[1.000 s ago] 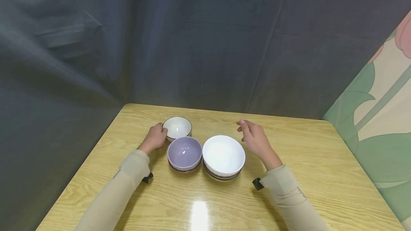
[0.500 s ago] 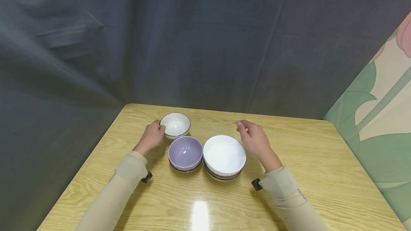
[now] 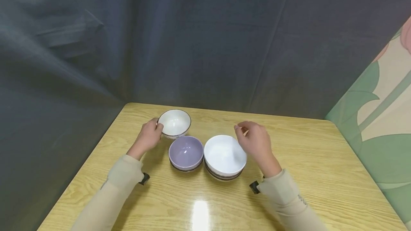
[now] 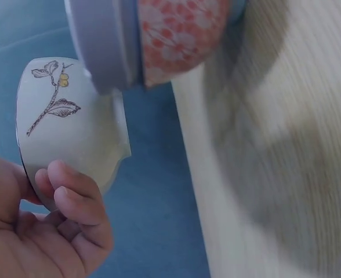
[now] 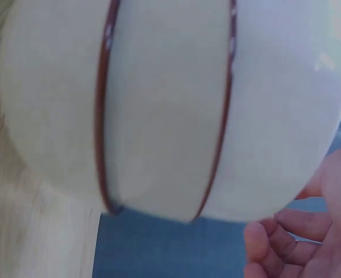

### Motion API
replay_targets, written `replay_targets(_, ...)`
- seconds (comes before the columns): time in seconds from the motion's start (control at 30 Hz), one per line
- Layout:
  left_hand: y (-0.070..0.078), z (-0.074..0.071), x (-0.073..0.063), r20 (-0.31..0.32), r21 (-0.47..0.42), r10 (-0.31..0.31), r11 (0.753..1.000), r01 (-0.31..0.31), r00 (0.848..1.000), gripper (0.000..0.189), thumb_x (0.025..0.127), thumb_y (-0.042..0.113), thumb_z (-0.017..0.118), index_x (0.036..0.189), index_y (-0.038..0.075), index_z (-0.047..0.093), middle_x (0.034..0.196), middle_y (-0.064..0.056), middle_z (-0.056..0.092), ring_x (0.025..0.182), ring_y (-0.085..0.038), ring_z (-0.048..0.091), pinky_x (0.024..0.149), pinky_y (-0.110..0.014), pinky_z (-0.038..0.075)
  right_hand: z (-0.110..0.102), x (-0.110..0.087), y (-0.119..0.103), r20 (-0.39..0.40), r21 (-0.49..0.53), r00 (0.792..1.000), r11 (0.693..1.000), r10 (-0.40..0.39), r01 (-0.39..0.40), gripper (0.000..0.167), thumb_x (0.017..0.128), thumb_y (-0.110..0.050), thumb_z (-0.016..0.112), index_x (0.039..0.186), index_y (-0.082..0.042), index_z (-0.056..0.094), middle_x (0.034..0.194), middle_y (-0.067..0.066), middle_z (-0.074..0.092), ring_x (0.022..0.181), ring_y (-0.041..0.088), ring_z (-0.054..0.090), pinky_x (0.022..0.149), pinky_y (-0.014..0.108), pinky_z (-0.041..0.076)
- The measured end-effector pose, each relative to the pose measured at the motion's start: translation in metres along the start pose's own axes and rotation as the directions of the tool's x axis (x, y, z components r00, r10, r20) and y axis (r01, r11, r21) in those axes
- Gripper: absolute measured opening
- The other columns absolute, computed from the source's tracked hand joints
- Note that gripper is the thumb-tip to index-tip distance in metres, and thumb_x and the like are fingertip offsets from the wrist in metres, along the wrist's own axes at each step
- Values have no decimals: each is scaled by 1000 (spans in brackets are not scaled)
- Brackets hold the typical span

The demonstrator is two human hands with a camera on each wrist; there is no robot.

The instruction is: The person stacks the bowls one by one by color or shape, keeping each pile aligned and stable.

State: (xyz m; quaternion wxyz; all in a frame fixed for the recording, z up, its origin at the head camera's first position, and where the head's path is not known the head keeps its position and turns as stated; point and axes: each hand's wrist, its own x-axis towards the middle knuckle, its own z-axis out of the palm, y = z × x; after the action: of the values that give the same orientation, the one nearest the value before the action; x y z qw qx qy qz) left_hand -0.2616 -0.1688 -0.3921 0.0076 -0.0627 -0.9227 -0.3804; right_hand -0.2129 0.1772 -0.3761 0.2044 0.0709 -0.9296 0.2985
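My left hand (image 3: 148, 136) pinches the rim of a white bowl (image 3: 174, 122) with a thin brown edge. The left wrist view shows a leaf-and-berry sprig on that bowl (image 4: 60, 116), which is raised off the table. Just nearer stands a purple bowl (image 3: 186, 151) stacked on a bowl with a pink floral outside (image 4: 179, 35). Beside it on the right, a large white bowl (image 3: 224, 154) tops a stack of brown-rimmed bowls (image 5: 159, 116). My right hand (image 3: 255, 142) hovers at the stack's far right side with loosely curled fingers, holding nothing.
All stacks stand on a light wooden table (image 3: 305, 174). A dark curtain (image 3: 205, 45) hangs behind and on the left. On the right is a wall with a painted leaf pattern (image 3: 382, 145).
The brown-edged white bowl has risen and shifted slightly left and away, carried by my left hand. My right hand's fingers have curled in a little more. Both stacks stay in place.
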Motion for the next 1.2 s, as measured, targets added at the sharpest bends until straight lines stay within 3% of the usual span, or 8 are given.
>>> replay_targets(0.13, 6, -2, -8, 8, -15, 27, 1000, -27, 1000, 27, 100, 13, 32, 104, -3, 53, 60, -6, 55, 51, -18, 52, 50, -32, 43, -1, -5, -9, -24, 2, 999, 999, -35, 35, 22, 94, -22, 67, 96, -3, 78, 83, 9, 72, 58, 15, 54, 52, 32, 44)
replay_targets(0.37, 11, -9, -20, 26, -47, 52, 998, -50, 998, 36, 101, 11, 33, 123, -10, 52, 59, -5, 54, 49, -16, 50, 47, -30, 41, 3, -12, -25, -15, -5, 997, 997, -80, 80, 17, 92, -19, 69, 93, -4, 79, 81, 7, 73, 51, 11, 45, 50, 30, 40)
replay_targets(0.63, 19, -9, -38, 65, -53, 53, 997, -50, 996, 41, 103, 13, 32, 133, -8, 50, 59, -4, 54, 48, -15, 49, 47, -29, 42, 11, -18, -40, -9, -5, 992, 992, -123, 123, 14, 89, -19, 74, 89, -6, 79, 76, 3, 71, 57, 11, 52, 55, 31, 44)
replay_targets(0.93, 24, -1, -53, 97, -44, 78, 996, -74, 992, 41, 105, 12, 34, 138, -8, 48, 61, -4, 53, 50, -14, 49, 48, -28, 44, 22, -28, -66, -24, -27, 973, 973, -232, 231, 12, 85, -21, 76, 88, -9, 79, 70, -2, 68, 55, 11, 53, 51, 27, 43)
replay_targets(1.2, 23, 12, -63, 132, -17, 52, 999, -50, 990, 39, 107, 14, 33, 136, -7, 50, 67, -8, 55, 53, -14, 51, 48, -28, 44, 33, -35, -80, 2, -27, 956, 956, -292, 292, 12, 84, -21, 78, 85, -9, 78, 68, -5, 66, 53, 9, 50, 50, 22, 40)
